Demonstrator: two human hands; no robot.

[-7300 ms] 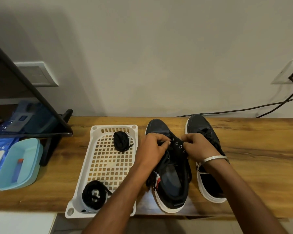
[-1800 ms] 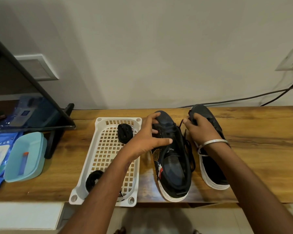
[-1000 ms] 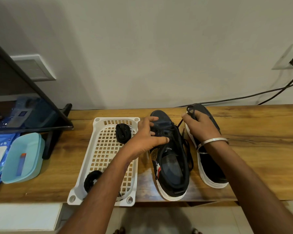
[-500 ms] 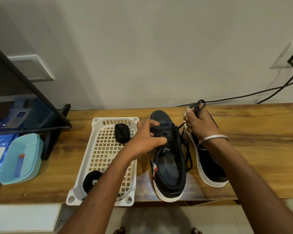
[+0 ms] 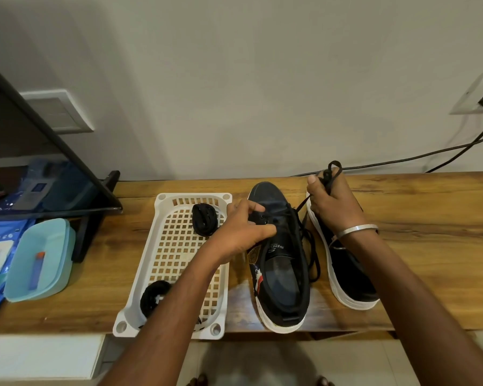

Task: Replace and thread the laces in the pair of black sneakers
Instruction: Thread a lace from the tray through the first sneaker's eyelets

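Two black sneakers with white soles stand side by side on the wooden table point(image 5: 430, 246), toes toward the wall. My left hand point(image 5: 243, 229) pinches the eyelet area of the left sneaker point(image 5: 282, 268). My right hand point(image 5: 333, 201), wearing a silver bangle, is raised above the toe of the right sneaker point(image 5: 349, 277) and grips a black lace point(image 5: 331, 174) that runs taut down to the left sneaker's eyelets. More of this lace hangs loose between the two shoes.
A white perforated tray point(image 5: 176, 254) left of the shoes holds two coiled black laces, one at its far end point(image 5: 205, 222) and one at its near end point(image 5: 154, 298). A teal box point(image 5: 39, 263) and a dark stand point(image 5: 95, 207) sit at the left. Cables point(image 5: 430, 154) run along the wall.
My right hand has pulled the lace up and away from the left sneaker, lifting higher toward the wall. My left hand has closed its fingers on the eyelet area.
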